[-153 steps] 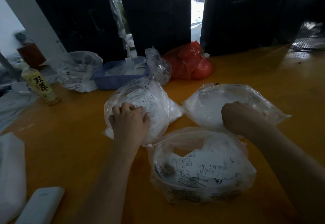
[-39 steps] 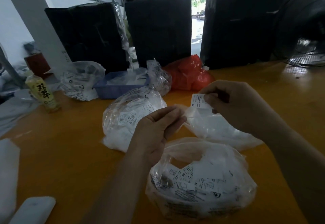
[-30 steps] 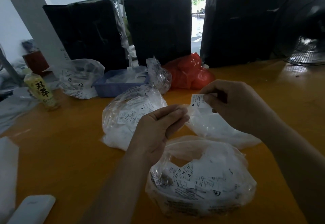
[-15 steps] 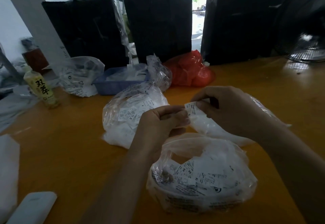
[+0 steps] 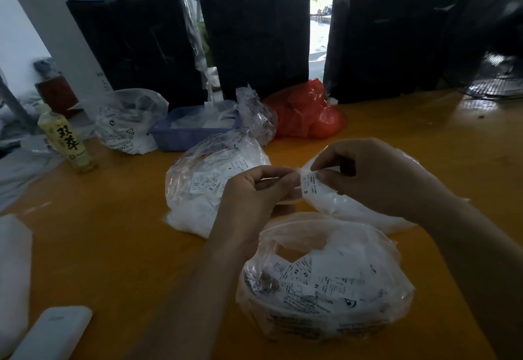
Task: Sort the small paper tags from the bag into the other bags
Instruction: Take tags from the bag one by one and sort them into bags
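Tag marked S hangs pinched in your right hand, long axis near upright, above the right bag. Your left hand pinches that bag's mouth just beside it. Source bag sits nearest you.

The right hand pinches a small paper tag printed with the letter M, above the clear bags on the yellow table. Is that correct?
Not quite. In the head view the tag pinched by the right hand shows the letter S, not M. The rest holds: it is held above the clear bags on the yellow table, with the left hand close beside it.
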The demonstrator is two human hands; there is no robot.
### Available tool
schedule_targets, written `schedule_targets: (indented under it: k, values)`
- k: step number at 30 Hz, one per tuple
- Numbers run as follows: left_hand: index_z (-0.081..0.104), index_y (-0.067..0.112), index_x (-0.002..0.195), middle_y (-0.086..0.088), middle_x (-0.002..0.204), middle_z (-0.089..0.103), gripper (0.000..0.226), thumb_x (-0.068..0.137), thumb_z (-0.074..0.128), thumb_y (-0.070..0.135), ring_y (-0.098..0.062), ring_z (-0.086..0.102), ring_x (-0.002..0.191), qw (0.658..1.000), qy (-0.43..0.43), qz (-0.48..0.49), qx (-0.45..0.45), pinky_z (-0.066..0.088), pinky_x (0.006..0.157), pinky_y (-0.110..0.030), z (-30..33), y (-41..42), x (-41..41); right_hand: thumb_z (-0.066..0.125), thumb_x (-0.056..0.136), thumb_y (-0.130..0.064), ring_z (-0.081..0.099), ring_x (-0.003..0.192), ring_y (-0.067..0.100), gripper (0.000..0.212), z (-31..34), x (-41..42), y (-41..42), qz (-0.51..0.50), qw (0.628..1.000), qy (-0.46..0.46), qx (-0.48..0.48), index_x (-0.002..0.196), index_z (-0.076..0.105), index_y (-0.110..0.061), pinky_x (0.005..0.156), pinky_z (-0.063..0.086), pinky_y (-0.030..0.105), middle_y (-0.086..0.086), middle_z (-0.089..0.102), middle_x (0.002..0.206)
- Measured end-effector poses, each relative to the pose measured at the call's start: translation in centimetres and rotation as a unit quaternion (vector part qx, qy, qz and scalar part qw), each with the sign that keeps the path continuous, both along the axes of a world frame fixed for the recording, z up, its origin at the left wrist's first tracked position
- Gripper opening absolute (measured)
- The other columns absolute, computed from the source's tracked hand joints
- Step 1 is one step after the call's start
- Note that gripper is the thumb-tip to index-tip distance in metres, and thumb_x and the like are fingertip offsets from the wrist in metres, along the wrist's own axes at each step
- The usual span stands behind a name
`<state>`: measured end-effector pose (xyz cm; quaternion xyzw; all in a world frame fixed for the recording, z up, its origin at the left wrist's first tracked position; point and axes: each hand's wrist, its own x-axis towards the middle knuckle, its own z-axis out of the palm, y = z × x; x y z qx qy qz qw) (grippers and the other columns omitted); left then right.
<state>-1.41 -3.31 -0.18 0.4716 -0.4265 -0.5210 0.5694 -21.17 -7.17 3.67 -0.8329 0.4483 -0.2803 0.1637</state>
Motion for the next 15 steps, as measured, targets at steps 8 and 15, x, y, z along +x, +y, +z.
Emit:
schedule_targets:
  k: [8,15]
  values:
    - [0.078,0.013,0.102,-0.012,0.094,0.081,0.03,0.076,0.087,0.024,-0.023,0.079,0.091,1.0,-0.007,-0.006,-0.006,0.058,0.063,-0.023,0.03,0.03,-0.11,0.072,0.091,-0.027,0.061,0.081,-0.01,0.011,0.06,-0.04,-0.11,-0.006,1.0,0.019,-0.008,0.089,0.069,-0.037,0.068,0.048,0.006,-0.022,0.067,0.082]
    - [0.081,0.022,0.094,-0.007,0.092,0.081,0.015,0.08,0.087,0.021,-0.018,0.079,0.084,0.998,-0.047,-0.003,-0.029,0.059,0.062,-0.021,-0.07,0.22,-0.22,0.076,0.086,-0.041,0.06,0.083,-0.009,0.018,-0.21,0.53,0.43,-0.013,1.0,-0.023,-0.008,0.101,0.066,-0.04,0.066,0.048,0.006,-0.016,0.066,0.081]
